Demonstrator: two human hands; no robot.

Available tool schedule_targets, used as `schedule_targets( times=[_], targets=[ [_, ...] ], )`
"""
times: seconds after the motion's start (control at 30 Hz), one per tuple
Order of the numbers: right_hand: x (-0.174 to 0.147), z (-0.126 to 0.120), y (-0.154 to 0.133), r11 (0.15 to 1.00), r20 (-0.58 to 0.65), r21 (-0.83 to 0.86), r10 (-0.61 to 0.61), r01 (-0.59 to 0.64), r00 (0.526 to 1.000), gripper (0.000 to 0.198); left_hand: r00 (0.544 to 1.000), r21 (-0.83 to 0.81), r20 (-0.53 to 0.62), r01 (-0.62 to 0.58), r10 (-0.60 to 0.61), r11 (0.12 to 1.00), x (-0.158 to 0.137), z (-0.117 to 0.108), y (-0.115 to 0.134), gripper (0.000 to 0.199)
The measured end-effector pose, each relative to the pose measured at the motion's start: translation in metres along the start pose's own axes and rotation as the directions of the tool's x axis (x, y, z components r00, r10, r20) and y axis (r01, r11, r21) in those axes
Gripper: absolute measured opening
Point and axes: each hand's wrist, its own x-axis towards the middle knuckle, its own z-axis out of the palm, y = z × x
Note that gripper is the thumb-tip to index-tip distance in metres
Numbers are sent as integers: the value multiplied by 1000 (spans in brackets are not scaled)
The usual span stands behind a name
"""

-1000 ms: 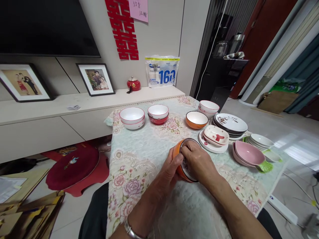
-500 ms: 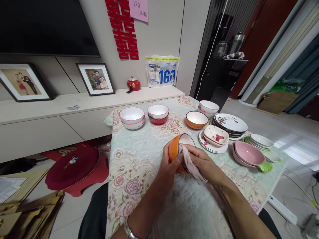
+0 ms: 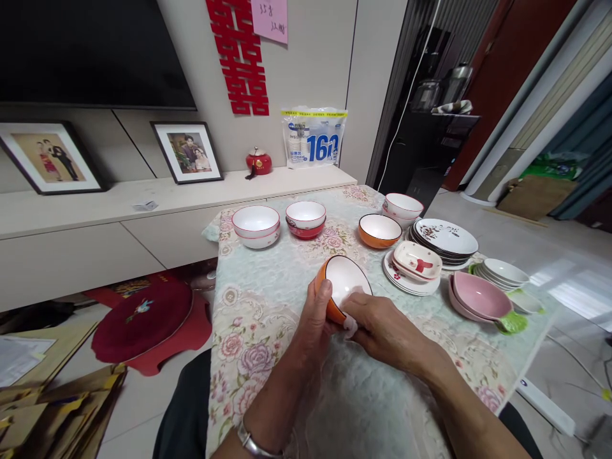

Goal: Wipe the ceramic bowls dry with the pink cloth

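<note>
An orange bowl (image 3: 345, 279) with a white inside and a dark rim is tilted above the front of the table, its opening turned up and to the right. My left hand (image 3: 316, 315) grips its left side, thumb near the rim. At the lower right rim, my right hand (image 3: 377, 322) pinches a pale cloth (image 3: 350, 328) against the bowl; most of the cloth is hidden under the fingers. Beyond them on the table stands a second orange bowl (image 3: 380, 231). Left of that are stacked red and white bowls (image 3: 306, 220) and white bowls (image 3: 255, 226).
A floral cloth (image 3: 253, 299) covers the table. On its right stand a stack of plates (image 3: 444, 237), small rectangular dishes (image 3: 417, 258), pink bowls (image 3: 480, 296) and small pale bowls (image 3: 505, 271). A red stool (image 3: 148, 322) is at the left. Behind is a low cabinet (image 3: 191, 197).
The orange bowl has turned so more of its white inside faces me. My right hand and the cloth have moved to its lower right rim; less of the cloth shows.
</note>
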Motion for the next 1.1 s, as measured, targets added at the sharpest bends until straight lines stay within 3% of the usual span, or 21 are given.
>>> schedule_targets(
  times=[0.17,0.27,0.47,0.6,0.73,0.87,0.97,1.1],
  targets=[
    [7,10,-9,952,-146,299,108,-60,983,10,987,-21,78,-137,139,990,4,-1,-3,87],
    [11,12,-12,914,-196,402,141,-51,970,7,981,19,64,-183,181,983,3,-2,-4,86],
    [7,3,0,990,39,136,-23,17,999,10,989,37,4,-148,148,988,2,-2,1,71],
    [4,-1,5,1000,39,8,-31,30,999,16,998,82,-24,-60,62,995,3,-3,3,71],
    [6,4,-3,992,-26,119,56,-52,998,10,995,61,21,-96,95,993,3,-3,-1,78],
    [9,12,-11,939,-125,327,150,-102,981,17,984,29,57,-169,168,985,1,-3,-4,82],
    [9,11,-9,953,-86,302,55,-27,995,4,979,16,31,-200,200,980,1,-3,-2,76],
    [7,3,1,987,9,151,-52,50,999,17,984,16,18,-177,177,984,5,-6,0,70]
  ],
)
